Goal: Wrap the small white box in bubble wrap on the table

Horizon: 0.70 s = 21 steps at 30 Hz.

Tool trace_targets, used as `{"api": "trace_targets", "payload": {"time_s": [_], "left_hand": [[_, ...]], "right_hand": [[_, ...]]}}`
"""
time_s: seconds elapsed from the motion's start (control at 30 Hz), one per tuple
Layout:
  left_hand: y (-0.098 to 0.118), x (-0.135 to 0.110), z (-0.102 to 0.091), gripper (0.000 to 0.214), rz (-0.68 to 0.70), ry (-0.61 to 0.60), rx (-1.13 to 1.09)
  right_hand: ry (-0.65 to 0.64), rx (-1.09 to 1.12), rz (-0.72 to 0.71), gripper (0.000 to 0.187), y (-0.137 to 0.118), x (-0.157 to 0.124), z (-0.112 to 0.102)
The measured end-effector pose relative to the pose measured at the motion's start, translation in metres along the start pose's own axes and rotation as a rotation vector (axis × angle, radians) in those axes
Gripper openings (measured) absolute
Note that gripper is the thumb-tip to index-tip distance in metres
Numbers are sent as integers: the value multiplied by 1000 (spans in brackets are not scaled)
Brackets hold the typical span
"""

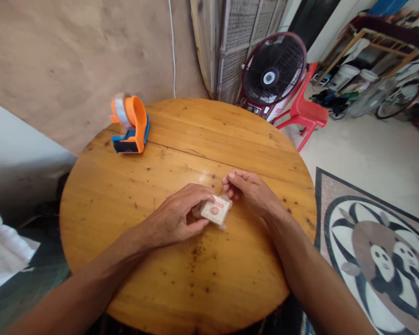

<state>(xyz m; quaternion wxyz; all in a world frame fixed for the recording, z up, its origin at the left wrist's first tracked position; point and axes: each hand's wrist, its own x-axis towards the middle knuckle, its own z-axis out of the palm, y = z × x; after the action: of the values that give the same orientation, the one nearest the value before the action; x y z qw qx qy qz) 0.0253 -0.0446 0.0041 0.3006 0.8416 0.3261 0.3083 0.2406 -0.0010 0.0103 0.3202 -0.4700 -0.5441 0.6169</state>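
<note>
A small pale square packet (215,209) with red print, in clear plastic wrap, is held just above the round wooden table. My left hand (179,211) grips it from the left, thumb along the near side and fingers over the far side. Close to the packet's upper right corner is my right hand (246,188), its fingers curled in and the thumb pressed against the index finger. Whether a bit of the wrap is pinched there I cannot make out.
The wooden table (181,288) carries an orange and blue tape dispenser (136,123) at its far left. Beyond the far right edge stand a fan (274,70) and a red plastic chair (309,111). A panda-patterned mat (345,186) lies on the floor to the right.
</note>
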Motion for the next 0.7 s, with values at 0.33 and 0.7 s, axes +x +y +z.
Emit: {"api": "trace_targets", "payload": {"time_s": [0.33,0.7], "left_hand": [[-3,-1,-1,38,-6,3,5],[-2,0,-2,36,48,-3,-1]], "right_hand": [[-135,-184,-92,30,-20,-18,-19],[-268,-143,-82,24,-4,-7,-9]]}}
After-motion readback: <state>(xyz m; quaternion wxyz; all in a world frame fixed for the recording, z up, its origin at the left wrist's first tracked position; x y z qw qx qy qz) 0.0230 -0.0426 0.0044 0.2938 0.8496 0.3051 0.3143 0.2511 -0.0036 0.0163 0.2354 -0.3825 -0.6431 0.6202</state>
